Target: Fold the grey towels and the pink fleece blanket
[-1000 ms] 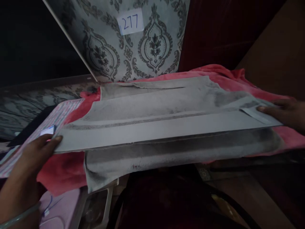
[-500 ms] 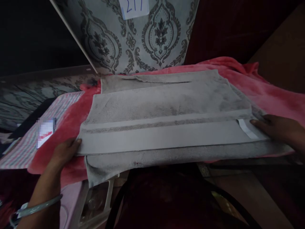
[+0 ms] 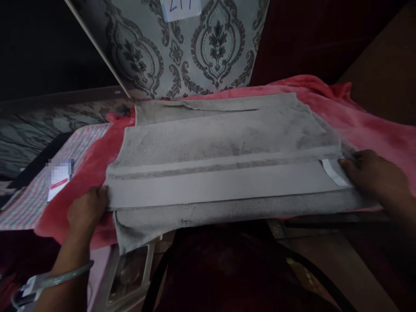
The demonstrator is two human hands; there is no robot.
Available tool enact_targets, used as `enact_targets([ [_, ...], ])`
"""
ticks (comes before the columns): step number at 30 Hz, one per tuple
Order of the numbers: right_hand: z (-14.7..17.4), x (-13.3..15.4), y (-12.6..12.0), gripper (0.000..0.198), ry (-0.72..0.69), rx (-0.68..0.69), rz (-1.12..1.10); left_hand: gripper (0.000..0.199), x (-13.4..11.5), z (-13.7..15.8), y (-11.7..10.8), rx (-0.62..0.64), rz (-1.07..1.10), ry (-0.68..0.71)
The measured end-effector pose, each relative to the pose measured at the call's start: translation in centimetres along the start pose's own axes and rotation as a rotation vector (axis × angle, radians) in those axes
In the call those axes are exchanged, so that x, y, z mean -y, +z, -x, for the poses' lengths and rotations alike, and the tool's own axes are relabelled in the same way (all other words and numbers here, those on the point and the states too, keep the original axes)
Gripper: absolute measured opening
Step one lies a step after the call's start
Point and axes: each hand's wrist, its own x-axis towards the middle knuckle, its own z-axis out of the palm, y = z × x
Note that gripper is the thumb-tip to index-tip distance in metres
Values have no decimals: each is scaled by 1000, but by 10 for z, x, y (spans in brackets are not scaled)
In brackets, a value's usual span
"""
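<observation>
A grey towel (image 3: 211,138) lies partly folded in front of me, with a smooth flat band along its near side. My left hand (image 3: 88,208) is closed on the left end of that band, thumb on top and the other fingers mostly hidden. At the right end, near a small white label (image 3: 334,173), my right hand (image 3: 373,173) pinches the towel's edge. The band is stretched straight between both hands. Below it, a lower layer of the towel hangs toward me at the near edge.
A pink plush blanket (image 3: 373,121) lies under the towel. At left are a checked cloth (image 3: 87,138) and a blurred white item with a red mark (image 3: 59,184). Patterned wallpaper (image 3: 216,47) rises behind. A pale plastic frame (image 3: 147,268) stands below the near edge.
My right hand has moved slightly left along the towel's edge, its grip now closer to the label. My left hand keeps its hold, and the view has shifted a little.
</observation>
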Motion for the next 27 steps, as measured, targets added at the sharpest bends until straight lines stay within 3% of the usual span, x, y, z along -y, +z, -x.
enact_targets([
  [2, 7, 22, -22, 58, -37, -61, -62, 29, -10, 6, -8, -162, 25, 56],
  [4, 17, 59, -44, 50, -255, -182, -232, 24, -35, 18, -18, -331, 222, 296],
  [5, 24, 82, -53, 44, -413, -217, -356, 23, -53, 26, -23, -345, 352, 468],
  [8, 39, 161, -69, 34, -814, -194, -640, 22, -123, 52, -33, -119, 643, 983],
  [11, 34, 220, -64, 33, -1027, 1, -622, 23, -184, 60, -30, 14, 535, 1260],
  [14, 11, 243, -51, 38, -987, 73, -525, 27, -210, 41, -19, 11, 335, 1217],
  [18, 1, 242, -49, 42, -901, 38, -463, 34, -202, 21, -14, -86, 229, 1001],
  [20, 12, 242, -53, 45, -978, 9, -479, 42, -195, 27, -14, -87, 249, 1052],
  [24, 26, 239, -47, 55, -1184, 81, -455, 55, -185, 45, -8, 50, 248, 1334],
  [27, 10, 219, -30, 58, -1073, 136, -400, 58, -165, 36, -1, 108, 190, 1300],
])
